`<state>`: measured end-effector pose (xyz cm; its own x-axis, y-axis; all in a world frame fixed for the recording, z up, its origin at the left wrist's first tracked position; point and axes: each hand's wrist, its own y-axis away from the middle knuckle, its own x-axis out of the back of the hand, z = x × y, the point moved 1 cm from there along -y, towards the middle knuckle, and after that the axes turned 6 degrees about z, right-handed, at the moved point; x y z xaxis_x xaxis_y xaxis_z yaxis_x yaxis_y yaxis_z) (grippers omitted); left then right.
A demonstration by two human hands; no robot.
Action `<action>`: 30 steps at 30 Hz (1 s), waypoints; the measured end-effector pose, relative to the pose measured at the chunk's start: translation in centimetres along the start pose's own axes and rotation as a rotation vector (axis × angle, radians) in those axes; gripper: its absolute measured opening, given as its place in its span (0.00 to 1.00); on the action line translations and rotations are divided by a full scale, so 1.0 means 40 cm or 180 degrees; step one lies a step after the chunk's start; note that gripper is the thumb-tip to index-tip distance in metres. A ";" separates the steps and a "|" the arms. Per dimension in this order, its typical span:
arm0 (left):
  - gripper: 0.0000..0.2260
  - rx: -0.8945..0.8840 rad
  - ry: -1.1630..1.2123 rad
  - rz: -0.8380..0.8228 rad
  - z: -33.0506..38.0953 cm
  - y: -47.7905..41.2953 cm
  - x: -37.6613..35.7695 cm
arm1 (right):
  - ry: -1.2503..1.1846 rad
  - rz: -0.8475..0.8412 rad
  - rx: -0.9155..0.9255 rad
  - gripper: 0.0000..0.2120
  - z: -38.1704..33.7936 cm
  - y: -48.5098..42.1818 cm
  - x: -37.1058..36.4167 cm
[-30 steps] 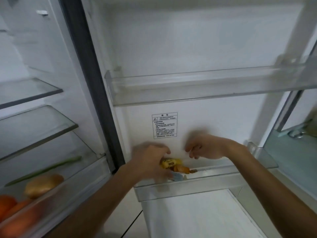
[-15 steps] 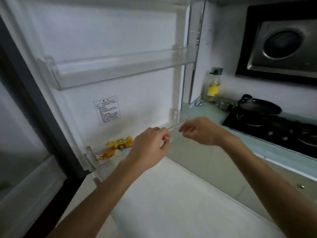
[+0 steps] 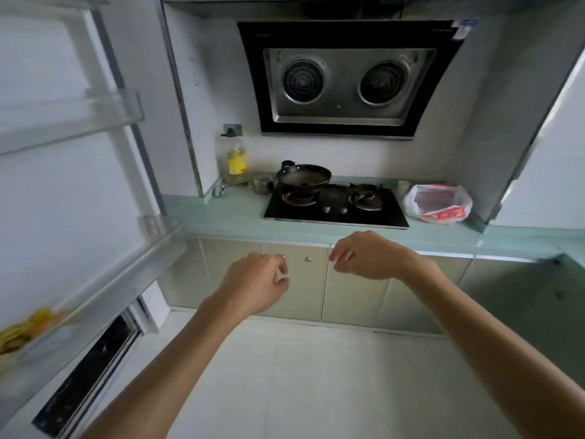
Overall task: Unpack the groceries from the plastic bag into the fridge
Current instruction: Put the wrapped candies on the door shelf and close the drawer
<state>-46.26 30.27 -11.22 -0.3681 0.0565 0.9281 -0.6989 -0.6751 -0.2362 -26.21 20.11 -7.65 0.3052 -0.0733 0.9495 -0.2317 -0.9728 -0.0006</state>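
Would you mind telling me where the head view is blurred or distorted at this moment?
Head view: the yellow packets and door shelf at left are blurred; the wide lens bends the counter; the stove and plastic bag look sharp.

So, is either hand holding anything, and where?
Nothing held. Left hand and right hand are loosely curled in mid-air; the plastic bag sits untouched on the counter.

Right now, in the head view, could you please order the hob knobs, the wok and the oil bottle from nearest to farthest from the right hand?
1. Hob knobs: at the front edge of the hob, just beyond the right hand.
2. Wok: further back and to the left.
3. Oil bottle: farthest left and back, beyond the wok.
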 end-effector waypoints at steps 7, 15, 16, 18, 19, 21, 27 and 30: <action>0.08 -0.0454 0.0125 -0.0226 0.247 -0.216 -0.124 | 0.0042 0.0216 -0.0523 0.11 0.305 0.070 0.078; 0.09 -0.0821 0.0173 -0.0399 0.579 -0.492 -0.274 | 0.0085 0.0452 -0.0974 0.14 0.663 0.106 0.212; 0.09 -0.0849 0.0204 -0.0419 0.616 -0.521 -0.292 | 0.0068 0.0480 -0.1034 0.15 0.708 0.106 0.225; 0.09 -0.0913 0.0251 -0.0485 0.684 -0.578 -0.331 | -0.0002 0.0570 -0.1156 0.15 0.795 0.103 0.248; 0.09 -0.0949 0.0245 -0.0526 0.708 -0.599 -0.346 | -0.0034 0.0613 -0.1202 0.15 0.827 0.102 0.256; 0.09 -0.1019 0.0212 -0.0608 0.752 -0.651 -0.384 | -0.0084 0.0668 -0.1304 0.16 0.895 0.093 0.268; 0.10 -0.1188 0.0256 -0.0734 0.850 -0.849 -0.508 | -0.0196 0.0812 -0.1576 0.16 1.087 0.009 0.283; 0.11 -0.1306 0.0287 -0.0761 0.881 -0.970 -0.569 | -0.0162 0.0829 -0.1701 0.16 1.179 -0.061 0.290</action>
<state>10.85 29.23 -13.02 -0.2067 0.2503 0.9459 -0.9480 -0.2906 -0.1302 21.45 11.29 -11.43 0.2168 -0.3180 0.9229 -0.7336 -0.6769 -0.0609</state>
